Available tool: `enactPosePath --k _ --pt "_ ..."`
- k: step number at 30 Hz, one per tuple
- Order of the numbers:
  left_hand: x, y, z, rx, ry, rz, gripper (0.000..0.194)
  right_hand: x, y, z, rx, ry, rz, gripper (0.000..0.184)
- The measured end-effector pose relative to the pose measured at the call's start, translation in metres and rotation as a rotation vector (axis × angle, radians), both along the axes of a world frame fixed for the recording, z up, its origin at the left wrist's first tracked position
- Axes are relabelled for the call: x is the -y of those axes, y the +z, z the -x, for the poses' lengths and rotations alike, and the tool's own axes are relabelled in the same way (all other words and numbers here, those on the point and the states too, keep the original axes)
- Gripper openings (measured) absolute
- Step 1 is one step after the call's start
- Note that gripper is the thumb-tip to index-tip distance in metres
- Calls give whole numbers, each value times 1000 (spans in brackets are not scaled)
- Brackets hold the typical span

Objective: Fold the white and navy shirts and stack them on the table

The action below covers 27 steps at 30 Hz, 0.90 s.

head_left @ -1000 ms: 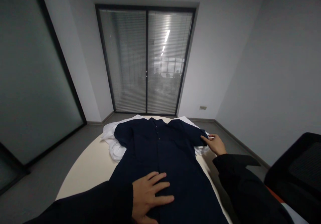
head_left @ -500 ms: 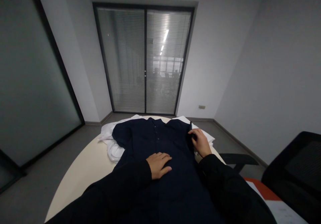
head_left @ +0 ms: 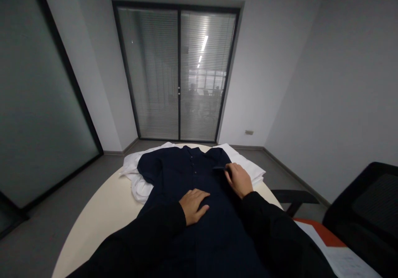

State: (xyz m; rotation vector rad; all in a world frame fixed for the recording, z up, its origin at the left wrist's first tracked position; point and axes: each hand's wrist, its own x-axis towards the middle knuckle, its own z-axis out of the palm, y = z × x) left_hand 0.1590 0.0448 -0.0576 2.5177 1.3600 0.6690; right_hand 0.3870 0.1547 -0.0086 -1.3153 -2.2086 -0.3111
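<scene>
Fingers of the right hand (head_left: 240, 180) at the sleeve edge, sleeve pointing inward

Fingers of the right hand are bent and nearly closed, and they seem to pinch the edge of the dark navy cloth sleeve (head_left: 219, 168). How firm this hold is, I cannot tell, because the hand partly covers the place. The sleeve extends from the fingertips toward the row of small buttons (head_left: 195, 172), so its visible strip lies roughly crosswise over the chest of the long dark navy garment (head_left: 174, 186).

This garment lies spread on the round cream-coloured table (head_left: 99, 211), its collar at the far side and its long axis running toward the person. The right hand is the nearer one to the sleeve. The left hand (head_left: 193, 206) rests lower, around the middle of the front, palm down, with fingers extended and nothing gripped. Beyond the right hand, folded white cloth (head_left: 248, 168) shows beside the garment.
</scene>
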Motion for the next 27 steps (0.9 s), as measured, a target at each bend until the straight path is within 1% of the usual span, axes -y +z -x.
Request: enactPosePath --k 2,3,4,6,9,13,15,16,17,19,21,23,25,26,27 --pt "1 1 0 -2 10 8 43 -1 2 1 -159 -97 22 25" --pt "1 1 0 -3 15 12 42 -1 2 2 -195 -117 31 26" --pt "1 1 0 -4 20 15 42 0 2 3 -197 -107 38 25" --pt "1 1 0 -4 29 16 41 4 -3 7 -117 5 55 22" --pt "1 -2 0 2 32 2 39 14 -14 13 23 169 95 17" --pt "0 -7 0 35 27 -21 37 25 -29 20 160 231 159 17" --pt "-2 -8 3 74 62 -40 36 26 -35 21 222 236 177 25" --pt "-4 -7 5 100 102 -53 34 25 -38 20 237 224 174 30" --pt "-7 -4 10 125 159 -70 32 24 -41 19 246 207 168 34" --pt "-14 4 23 162 327 -118 29 21 -48 15 246 165 157 42" --pt "-22 17 45 171 546 -197 27 18 -53 10 246 131 164 48" --pt "-31 31 73 165 764 -298 30 17 -56 6 253 115 181 54" --pt "-38 43 105 183 988 -337 40 19 -57 6 271 116 214 60" --pt "-40 47 121 200 1079 -316 47 20 -56 7 283 123 240 63" --pt "-43 49 137 220 1141 -258 54 22 -54 9 293 135 270 66"
